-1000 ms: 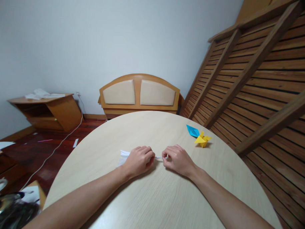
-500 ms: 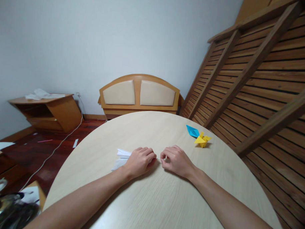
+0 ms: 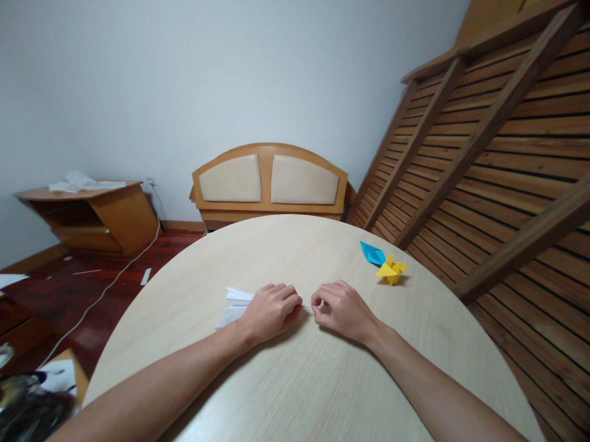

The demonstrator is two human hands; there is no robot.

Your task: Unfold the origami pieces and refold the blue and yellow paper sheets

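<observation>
Table point(image 3: 318, 389) first, round and pale wood, both forearms across it; left hand point(image 3: 268, 312) curled down on a folded white paper point(image 3: 234, 304) near the middle; right hand point(image 3: 343, 308) pinches its thin end just beside. Paper looks feather-light, creasable, easy to tear; I'd grip at the folds. Blue and yellow origami point(image 3: 384, 261) sit well apart.
</observation>
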